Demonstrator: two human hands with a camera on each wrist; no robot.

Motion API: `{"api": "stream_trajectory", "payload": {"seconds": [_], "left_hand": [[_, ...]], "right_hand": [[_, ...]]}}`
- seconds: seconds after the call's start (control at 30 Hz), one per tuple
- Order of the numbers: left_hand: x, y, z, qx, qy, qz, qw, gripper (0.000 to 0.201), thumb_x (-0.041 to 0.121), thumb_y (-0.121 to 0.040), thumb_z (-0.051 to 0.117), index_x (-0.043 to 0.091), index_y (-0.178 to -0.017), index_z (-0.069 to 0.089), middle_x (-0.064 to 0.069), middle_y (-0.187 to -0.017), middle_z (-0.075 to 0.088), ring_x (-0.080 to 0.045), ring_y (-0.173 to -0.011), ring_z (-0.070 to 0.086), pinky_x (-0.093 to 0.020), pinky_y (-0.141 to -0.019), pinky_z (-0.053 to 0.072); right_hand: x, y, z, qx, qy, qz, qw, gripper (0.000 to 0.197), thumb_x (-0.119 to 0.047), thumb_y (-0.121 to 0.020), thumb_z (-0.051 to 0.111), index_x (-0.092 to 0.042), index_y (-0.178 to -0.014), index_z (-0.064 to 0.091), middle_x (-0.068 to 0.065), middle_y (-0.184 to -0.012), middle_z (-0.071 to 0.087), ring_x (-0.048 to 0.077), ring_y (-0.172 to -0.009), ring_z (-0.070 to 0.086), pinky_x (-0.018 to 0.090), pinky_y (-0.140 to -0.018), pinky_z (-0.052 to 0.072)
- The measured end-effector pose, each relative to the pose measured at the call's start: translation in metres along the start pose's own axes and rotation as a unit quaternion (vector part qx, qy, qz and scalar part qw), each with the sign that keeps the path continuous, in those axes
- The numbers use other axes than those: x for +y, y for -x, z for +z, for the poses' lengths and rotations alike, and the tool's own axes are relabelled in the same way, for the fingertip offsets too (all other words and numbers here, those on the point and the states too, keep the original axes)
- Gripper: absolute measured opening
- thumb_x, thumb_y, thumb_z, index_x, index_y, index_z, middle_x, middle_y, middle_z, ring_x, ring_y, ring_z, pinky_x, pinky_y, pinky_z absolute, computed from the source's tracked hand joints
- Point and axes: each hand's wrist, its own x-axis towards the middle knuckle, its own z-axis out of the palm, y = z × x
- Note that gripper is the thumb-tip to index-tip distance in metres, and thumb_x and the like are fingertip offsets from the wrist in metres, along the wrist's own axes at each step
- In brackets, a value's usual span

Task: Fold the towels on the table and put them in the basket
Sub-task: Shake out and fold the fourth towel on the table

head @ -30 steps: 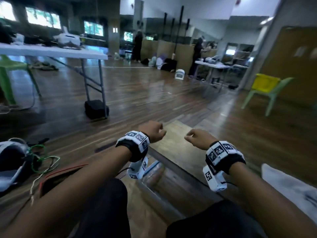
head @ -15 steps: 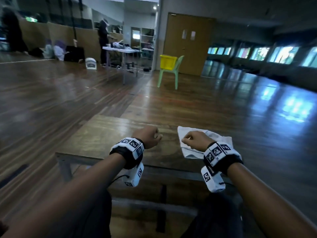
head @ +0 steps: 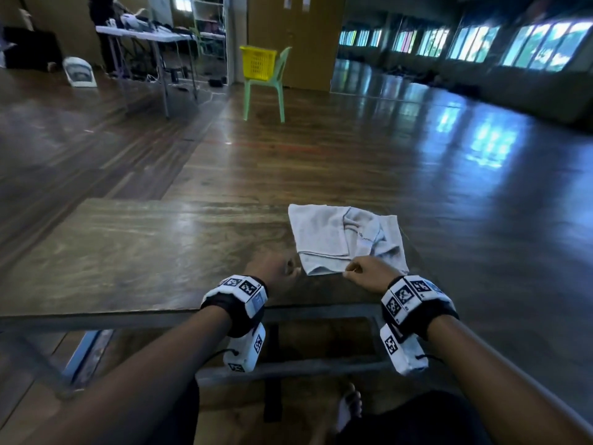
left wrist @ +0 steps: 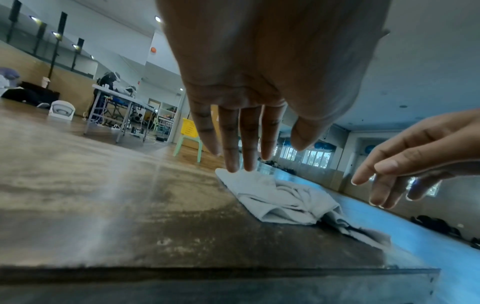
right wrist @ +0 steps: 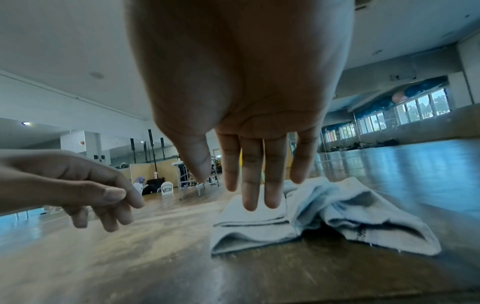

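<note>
A light grey towel (head: 346, 239) lies rumpled and partly doubled over on the right part of the wooden table (head: 144, 252). Both hands hover at its near edge and hold nothing. My left hand (head: 282, 271) is just left of the towel's near left corner, fingers (left wrist: 241, 144) straight and pointing down. My right hand (head: 359, 271) hangs over the near edge, fingers (right wrist: 259, 174) also straight above the towel (right wrist: 311, 216). I cannot tell whether either hand touches the cloth. A yellow basket (head: 258, 62) stands on a green chair (head: 266, 91) far across the floor.
The table's right edge runs close beside the towel (left wrist: 285, 201), part of which droops over it. A metal table frame (head: 288, 367) and a bare foot (head: 349, 409) are below the near edge. A white folding table (head: 147, 33) with gear stands at the back left.
The view swung right and down, bringing the table and towel into sight. Both hands went from closed fists to straightened fingers and now sit at the towel's near edge.
</note>
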Motion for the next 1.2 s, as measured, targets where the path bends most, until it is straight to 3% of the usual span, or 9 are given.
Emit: {"api": "stream_trajectory", "payload": {"seconds": [0.1, 0.2, 0.37, 0.5, 0.57, 0.67, 0.83, 0.93, 1.2], "left_hand": [[-0.009, -0.023, 0.017, -0.011, -0.001, 0.001, 1.0, 0.027, 0.042, -0.09, 0.047, 0.017, -0.09, 0.06, -0.008, -0.091, 0.067, -0.028, -0.086, 0.06, -0.038, -0.081, 0.05], [-0.017, -0.048, 0.033, -0.016, 0.015, 0.005, 1.0, 0.035, 0.046, -0.088, 0.043, 0.018, -0.098, 0.062, -0.006, -0.097, 0.067, -0.026, -0.088, 0.06, -0.039, -0.082, 0.049], [-0.013, -0.088, 0.045, 0.007, 0.024, 0.021, 0.999, 0.026, 0.028, -0.092, 0.051, 0.009, -0.106, 0.063, -0.01, -0.106, 0.065, -0.028, -0.097, 0.059, -0.026, -0.072, 0.037], [-0.014, -0.126, 0.05, 0.0, 0.004, 0.037, 0.999, 0.024, 0.027, -0.09, 0.053, 0.014, -0.108, 0.062, -0.009, -0.116, 0.06, -0.027, -0.108, 0.055, -0.034, -0.087, 0.044], [-0.015, -0.143, 0.053, -0.002, -0.012, 0.025, 1.0, 0.025, 0.026, -0.089, 0.053, 0.017, -0.111, 0.061, -0.006, -0.118, 0.059, -0.027, -0.111, 0.054, -0.042, -0.096, 0.042], [-0.017, -0.16, 0.058, -0.021, -0.048, 0.016, 0.999, 0.024, 0.026, -0.089, 0.052, 0.018, -0.11, 0.061, -0.005, -0.116, 0.059, -0.027, -0.11, 0.054, -0.045, -0.099, 0.04], [-0.02, -0.168, 0.06, -0.025, -0.108, 0.031, 0.993, 0.019, 0.014, -0.087, 0.052, 0.017, -0.101, 0.063, -0.005, -0.11, 0.06, -0.028, -0.104, 0.056, -0.043, -0.092, 0.044], [-0.02, -0.165, 0.055, -0.018, -0.09, 0.032, 0.995, 0.014, 0.016, -0.086, 0.053, 0.016, -0.095, 0.064, -0.005, -0.103, 0.065, -0.028, -0.096, 0.06, -0.04, -0.083, 0.05], [-0.003, -0.135, -0.001, 0.126, -0.035, 0.091, 0.987, 0.017, 0.019, -0.093, 0.047, 0.016, -0.101, 0.061, -0.004, -0.101, 0.063, -0.027, -0.089, 0.058, -0.033, -0.069, 0.044]], "right_hand": [[0.009, -0.024, 0.015, -0.03, 0.009, -0.002, 1.0, 0.033, -0.033, -0.092, 0.053, -0.008, -0.113, 0.06, 0.011, -0.118, 0.061, 0.026, -0.111, 0.055, 0.032, -0.092, 0.041], [0.02, -0.052, 0.024, -0.031, 0.024, 0.013, 0.999, 0.034, -0.037, -0.092, 0.053, -0.013, -0.116, 0.058, 0.007, -0.122, 0.06, 0.025, -0.113, 0.054, 0.034, -0.095, 0.042], [0.03, -0.089, 0.03, 0.057, 0.083, -0.022, 0.995, 0.028, -0.031, -0.092, 0.049, -0.021, -0.117, 0.058, 0.005, -0.119, 0.063, 0.026, -0.109, 0.057, 0.035, -0.091, 0.045], [0.032, -0.118, 0.036, 0.105, 0.172, -0.094, 0.975, 0.029, -0.024, -0.092, 0.049, -0.02, -0.119, 0.058, 0.004, -0.123, 0.059, 0.025, -0.115, 0.051, 0.039, -0.095, 0.037], [0.035, -0.133, 0.039, 0.112, 0.218, -0.097, 0.965, 0.03, -0.023, -0.092, 0.048, -0.021, -0.121, 0.056, 0.003, -0.124, 0.057, 0.024, -0.118, 0.048, 0.041, -0.097, 0.033], [0.044, -0.148, 0.042, 0.096, 0.268, -0.072, 0.956, 0.03, -0.022, -0.091, 0.048, -0.021, -0.121, 0.054, 0.003, -0.122, 0.056, 0.025, -0.118, 0.047, 0.044, -0.099, 0.03], [0.054, -0.155, 0.045, 0.103, 0.264, -0.063, 0.957, 0.025, -0.022, -0.091, 0.052, -0.02, -0.116, 0.057, 0.004, -0.116, 0.058, 0.025, -0.111, 0.051, 0.042, -0.097, 0.033], [0.055, -0.151, 0.044, 0.116, 0.242, -0.063, 0.961, 0.018, -0.021, -0.091, 0.054, -0.022, -0.106, 0.063, 0.001, -0.109, 0.062, 0.023, -0.106, 0.055, 0.04, -0.095, 0.034], [0.034, -0.117, 0.0, 0.204, 0.062, -0.042, 0.976, 0.012, -0.021, -0.088, 0.051, -0.022, -0.091, 0.062, 0.001, -0.098, 0.067, 0.026, -0.094, 0.058, 0.039, -0.09, 0.035]]}}
